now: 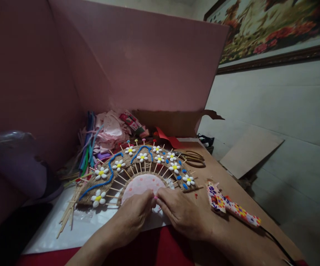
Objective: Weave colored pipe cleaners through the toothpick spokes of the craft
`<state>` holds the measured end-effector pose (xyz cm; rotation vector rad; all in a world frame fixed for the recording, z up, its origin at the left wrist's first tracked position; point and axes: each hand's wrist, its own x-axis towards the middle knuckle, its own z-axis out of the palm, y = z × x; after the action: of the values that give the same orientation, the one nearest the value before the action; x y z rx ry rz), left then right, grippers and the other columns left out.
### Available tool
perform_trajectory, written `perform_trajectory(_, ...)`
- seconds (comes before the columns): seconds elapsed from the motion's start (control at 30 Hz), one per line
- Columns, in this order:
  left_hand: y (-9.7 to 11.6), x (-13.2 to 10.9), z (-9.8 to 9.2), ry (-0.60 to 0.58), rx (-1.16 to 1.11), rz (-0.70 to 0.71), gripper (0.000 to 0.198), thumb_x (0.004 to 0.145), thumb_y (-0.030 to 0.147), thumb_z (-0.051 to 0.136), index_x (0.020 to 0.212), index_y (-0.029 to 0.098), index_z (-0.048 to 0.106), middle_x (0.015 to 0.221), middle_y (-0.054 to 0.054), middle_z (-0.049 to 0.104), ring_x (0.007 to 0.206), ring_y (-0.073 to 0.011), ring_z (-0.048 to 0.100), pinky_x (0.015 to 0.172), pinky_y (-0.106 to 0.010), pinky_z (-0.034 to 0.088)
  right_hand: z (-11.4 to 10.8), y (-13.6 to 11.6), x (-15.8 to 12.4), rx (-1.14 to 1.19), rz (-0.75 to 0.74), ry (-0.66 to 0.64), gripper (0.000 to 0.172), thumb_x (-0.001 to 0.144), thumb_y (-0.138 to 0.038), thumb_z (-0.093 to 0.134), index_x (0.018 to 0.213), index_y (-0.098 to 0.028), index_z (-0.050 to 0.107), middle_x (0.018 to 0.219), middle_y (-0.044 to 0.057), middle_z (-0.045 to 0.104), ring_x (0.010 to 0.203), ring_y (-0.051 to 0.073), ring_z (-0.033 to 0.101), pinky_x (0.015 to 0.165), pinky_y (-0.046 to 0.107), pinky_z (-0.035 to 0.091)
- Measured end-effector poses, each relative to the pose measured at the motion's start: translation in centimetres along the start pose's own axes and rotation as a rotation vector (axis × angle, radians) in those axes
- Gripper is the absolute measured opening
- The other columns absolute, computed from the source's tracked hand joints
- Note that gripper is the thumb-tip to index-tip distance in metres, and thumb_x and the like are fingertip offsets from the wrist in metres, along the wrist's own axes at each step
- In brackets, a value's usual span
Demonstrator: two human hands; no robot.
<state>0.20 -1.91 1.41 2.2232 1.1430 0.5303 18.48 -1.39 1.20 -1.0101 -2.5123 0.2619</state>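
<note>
A fan-shaped craft piece (pixel 112 168) lies on a white sheet (pixel 49 236), with twine-wrapped arch, thin sticks, white and yellow flowers and blue wavy lines. At its lower middle is a pink spotted half-circle (pixel 140 184). My left hand (pixel 133 214) and my right hand (pixel 179 210) meet just below the half-circle, fingertips almost touching. Both hands have their fingers closed, pinching a tiny pink bit (pixel 156 197) between them; its shape is mostly hidden by the fingers.
Gold-handled scissors (pixel 191 159) lie behind the fan on the right. A flower-patterned glue gun (pixel 232 207) with a black cord rests at the right. Wooden sticks (pixel 68 214) are at the left; pipe cleaners (pixel 89 147) and pink scraps (pixel 111 129) are piled behind. Pink boards (pixel 143 55) stand at the back.
</note>
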Motion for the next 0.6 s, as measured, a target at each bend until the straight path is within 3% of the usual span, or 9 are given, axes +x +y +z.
perform_trajectory(0.27,-0.5,0.2,0.1,-0.003,-0.068,-0.007,0.024,0.092,0.034,0.028,0.078,0.02,0.041,0.071,0.002,0.05,0.062,-0.0124,0.037,0.056,-0.025,0.027,0.1,0.3,0.2,0.08,0.034,-0.044,0.019,0.096,-0.023,0.029,0.082,-0.019,0.042,0.077,0.002,0.055,0.066,0.013,0.049,0.06,0.025,0.033)
perform_trajectory(0.6,1.3,-0.3,-0.3,-0.023,-0.166,0.013,0.026,0.093,0.031,0.028,0.081,0.018,0.047,0.08,0.0,0.054,0.071,-0.0128,0.045,0.066,-0.024,0.033,0.6,0.2,0.0,0.121,0.036,-0.034,0.016,0.093,-0.019,0.032,0.08,-0.019,0.041,0.074,0.002,0.054,0.064,0.012,0.047,0.059,0.024,0.032)
